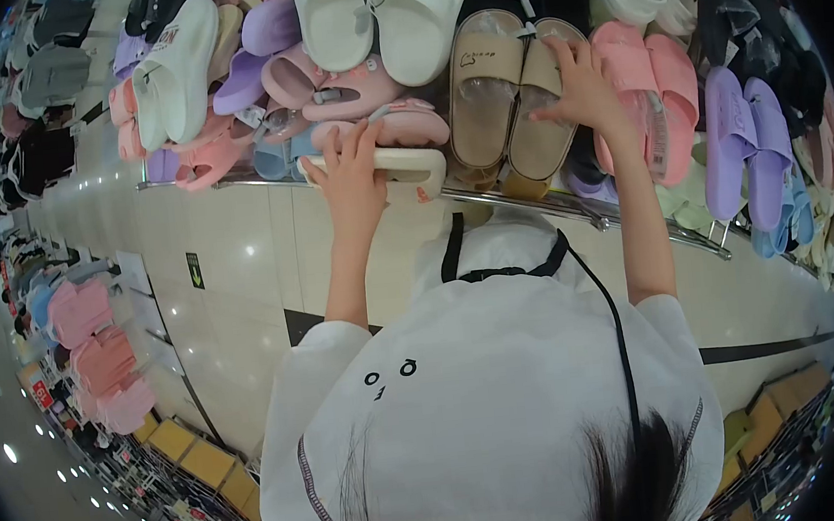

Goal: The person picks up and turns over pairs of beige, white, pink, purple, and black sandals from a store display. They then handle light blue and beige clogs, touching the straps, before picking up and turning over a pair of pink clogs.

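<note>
Head view, looking down past your white shirt [508, 391] to a metal rail [571, 205] packed with slippers. Your left hand [350, 172] grasps a cream slipper [406, 160]. The fingers curl over its far edge, and the slipper lies crosswise just above the rail, left of centre. Your right hand [585, 87] rests on the right one of a pair of beige slippers [507, 94]. Its fingers are spread flat on the sole and are not closed round it. The pair hangs right of centre, between the pink slippers [645, 92] on its right and the cream slipper on its left.

Legible marks are few:
- The large white slides [386, 15] at the far edge carry red capitals that end in "ON". The first letters are cut off, and the smaller line beneath them is too fine to read.
- The left beige slipper bears a small dark emblem that cannot be made out.
- Your shirt shows two small rings and a short stroke in black.
- On the pale floor to the left there is a green sign [195, 270] whose symbol is unclear.

Lilac slippers [749, 142] hang at the far right. More pink pairs [98, 353] stand on a display at the near left, beside red tags too small to read.
</note>
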Demonstrator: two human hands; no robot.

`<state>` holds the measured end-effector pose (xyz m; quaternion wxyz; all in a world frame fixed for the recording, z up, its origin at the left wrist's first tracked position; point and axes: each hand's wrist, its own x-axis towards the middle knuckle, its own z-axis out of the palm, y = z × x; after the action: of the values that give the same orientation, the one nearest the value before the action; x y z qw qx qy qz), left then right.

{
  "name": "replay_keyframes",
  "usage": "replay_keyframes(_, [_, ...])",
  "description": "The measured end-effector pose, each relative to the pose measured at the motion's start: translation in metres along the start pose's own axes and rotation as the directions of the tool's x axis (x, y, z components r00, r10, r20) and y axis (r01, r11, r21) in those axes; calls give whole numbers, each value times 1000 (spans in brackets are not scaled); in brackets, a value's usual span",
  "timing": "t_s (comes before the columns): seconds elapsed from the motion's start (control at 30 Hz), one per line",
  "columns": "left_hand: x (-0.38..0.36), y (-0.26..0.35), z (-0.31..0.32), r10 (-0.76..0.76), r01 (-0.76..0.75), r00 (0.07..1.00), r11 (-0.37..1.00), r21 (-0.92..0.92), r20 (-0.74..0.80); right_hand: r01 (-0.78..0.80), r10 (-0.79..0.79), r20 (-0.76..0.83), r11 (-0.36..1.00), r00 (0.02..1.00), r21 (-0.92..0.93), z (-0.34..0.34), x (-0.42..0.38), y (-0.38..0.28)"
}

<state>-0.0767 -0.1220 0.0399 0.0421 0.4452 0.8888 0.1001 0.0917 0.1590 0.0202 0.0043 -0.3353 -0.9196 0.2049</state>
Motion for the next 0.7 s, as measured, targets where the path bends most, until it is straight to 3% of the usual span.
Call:
replay_keyframes(0.17, [-4,5,8,-12,15,994,999,28,-109,7,-8,-97,1000,995,-14,13,-2,7])
replay_keyframes(0.33, [-2,8,3,-32,33,999,999,21,-42,-53,48,-66,996,997,-77,8,-13,-5])
replay_keyframes(0.7, [-3,-6,-11,31,-30,999,999,-17,20,-25,-1,-249,995,968,-100,22,-28,-2])
